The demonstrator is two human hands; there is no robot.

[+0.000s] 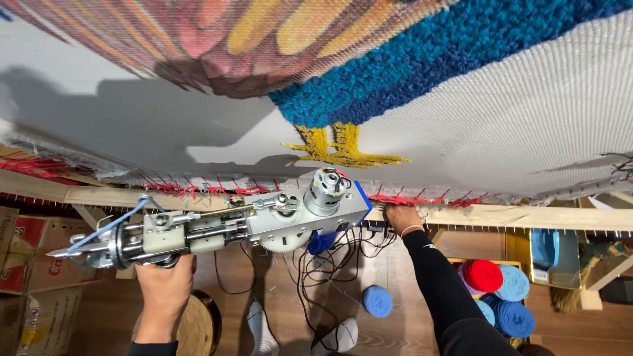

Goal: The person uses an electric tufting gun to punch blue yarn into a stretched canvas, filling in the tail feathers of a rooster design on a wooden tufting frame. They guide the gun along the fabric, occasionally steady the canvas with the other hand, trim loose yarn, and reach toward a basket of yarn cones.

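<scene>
My left hand (165, 287) grips a metal tufting gun (231, 224) from below at its front handle. The gun lies level, its needle pointing left, with a light blue yarn strand (109, 226) running to the tip and a blue motor housing at the right end. My right hand (401, 217), in a black sleeve, has its fingers curled on the lower wooden frame bar (514, 215). White tufting cloth (501, 125) is stretched above the bar, carrying a blue tufted patch (395, 72) and yellow tufted bird feet (336, 148).
Black cables (316, 264) hang below the gun over the wood floor. A blue yarn ball (377, 301) lies on the floor, and red (483, 275) and blue yarn balls (513, 316) sit to the right. Cardboard boxes (33, 264) stand at the left. My white-socked feet (264, 326) are below.
</scene>
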